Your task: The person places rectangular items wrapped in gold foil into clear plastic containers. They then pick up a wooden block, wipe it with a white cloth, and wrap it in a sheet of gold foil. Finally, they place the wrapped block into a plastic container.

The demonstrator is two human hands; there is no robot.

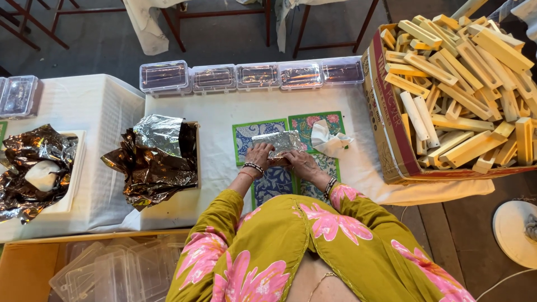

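Head view looks straight down on a seated person in a yellow-green garment with pink flowers, both hands pressed against a small silver foil-wrapped packet [278, 143] that lies on a group of patterned tiles [246, 134] on the white-covered table [212, 112]. The left hand [259, 155] has its fingers curled over the packet's near left edge, and the right hand [300, 160] cups the near right edge, so the packet sits just beyond the knuckles, touching the fingertips of both hands; neither hand is lifting it, and it seems pinned flat so the foil can be smoothed or folded tight. A crumpled white cloth [329, 140] rests just beside the packet on the right, within easy reach. To the left, a loose heap of dark and silver foil [154, 159] sits on a shallow tray, likely the wrapping supply. Along the far edge stands a row of clear lidded plastic boxes [250, 75], and a large cardboard box [386, 117] on the right is piled with pale wooden blocks [458, 84].
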